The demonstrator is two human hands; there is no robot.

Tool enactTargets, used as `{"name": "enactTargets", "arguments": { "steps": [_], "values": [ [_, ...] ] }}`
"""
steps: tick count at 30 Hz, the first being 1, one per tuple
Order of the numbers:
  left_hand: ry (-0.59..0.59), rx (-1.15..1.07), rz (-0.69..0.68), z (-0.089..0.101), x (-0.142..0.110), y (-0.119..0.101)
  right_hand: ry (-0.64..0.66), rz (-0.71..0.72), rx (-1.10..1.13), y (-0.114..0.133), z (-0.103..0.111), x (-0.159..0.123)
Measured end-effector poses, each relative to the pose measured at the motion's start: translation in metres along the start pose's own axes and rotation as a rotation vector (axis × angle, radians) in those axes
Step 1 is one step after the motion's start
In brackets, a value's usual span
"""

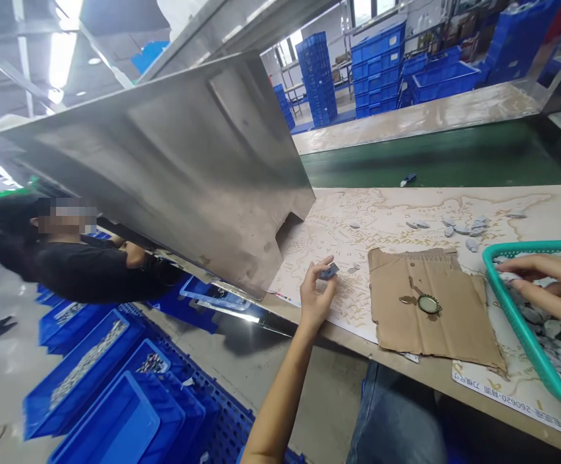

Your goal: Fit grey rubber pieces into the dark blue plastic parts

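Observation:
My left hand point(315, 295) is over the printed sheet on the bench, with thumb and fingers closed on a small flat blue-grey piece point(329, 271). At the far right, my right hand point(551, 283) reaches over the rim of a green plastic basket point(516, 316). Its fingertips appear to pinch a small pale grey piece point(508, 277). Many flat grey pieces point(558, 341) fill the basket. Between my hands lies a torn cardboard sheet point(391, 283), bearing a round object with a dark scalloped rim point(428, 304) and wet-looking brown spots.
Several loose grey pieces point(462, 229) lie on the map-like sheet point(338, 219). A large tilted metal panel point(188, 167) stands left, with a person in black point(87, 270) behind it. Blue bins point(91, 367) are below left. A green conveyor belt point(444, 154) runs beyond the bench.

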State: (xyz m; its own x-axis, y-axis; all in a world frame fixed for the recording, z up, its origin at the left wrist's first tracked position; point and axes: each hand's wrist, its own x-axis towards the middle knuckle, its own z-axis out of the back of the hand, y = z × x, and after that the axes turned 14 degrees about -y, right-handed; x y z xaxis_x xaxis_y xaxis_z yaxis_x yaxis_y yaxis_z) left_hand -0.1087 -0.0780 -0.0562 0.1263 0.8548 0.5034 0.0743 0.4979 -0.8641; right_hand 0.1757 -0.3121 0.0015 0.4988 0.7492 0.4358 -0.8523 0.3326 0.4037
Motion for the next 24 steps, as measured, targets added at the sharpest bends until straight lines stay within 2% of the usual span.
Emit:
{"name": "enactTargets", "arguments": {
  "steps": [2,5,10,15,18,21,24],
  "values": [
    [0.039,-0.046,-0.057,-0.007,-0.008,-0.009,0.129,0.03,0.143,0.022,-0.002,0.002],
    [0.11,-0.136,-0.039,-0.018,-0.019,-0.02,0.293,0.109,0.254,0.046,-0.004,0.005],
    [0.185,-0.194,0.121,-0.035,-0.032,-0.031,0.294,0.009,0.322,0.082,-0.002,0.001],
    [0.383,-0.186,0.21,-0.046,-0.04,-0.037,0.337,-0.099,0.275,0.091,-0.005,-0.006],
    [0.446,-0.128,0.172,-0.047,-0.043,-0.036,0.375,-0.106,0.251,0.091,-0.006,-0.007],
    [0.422,-0.097,0.058,-0.045,-0.045,-0.033,0.394,-0.083,0.198,0.094,-0.006,-0.005],
    [0.399,-0.112,-0.088,-0.042,-0.044,-0.032,0.381,0.022,0.101,0.093,-0.013,-0.002]
  ]
}}
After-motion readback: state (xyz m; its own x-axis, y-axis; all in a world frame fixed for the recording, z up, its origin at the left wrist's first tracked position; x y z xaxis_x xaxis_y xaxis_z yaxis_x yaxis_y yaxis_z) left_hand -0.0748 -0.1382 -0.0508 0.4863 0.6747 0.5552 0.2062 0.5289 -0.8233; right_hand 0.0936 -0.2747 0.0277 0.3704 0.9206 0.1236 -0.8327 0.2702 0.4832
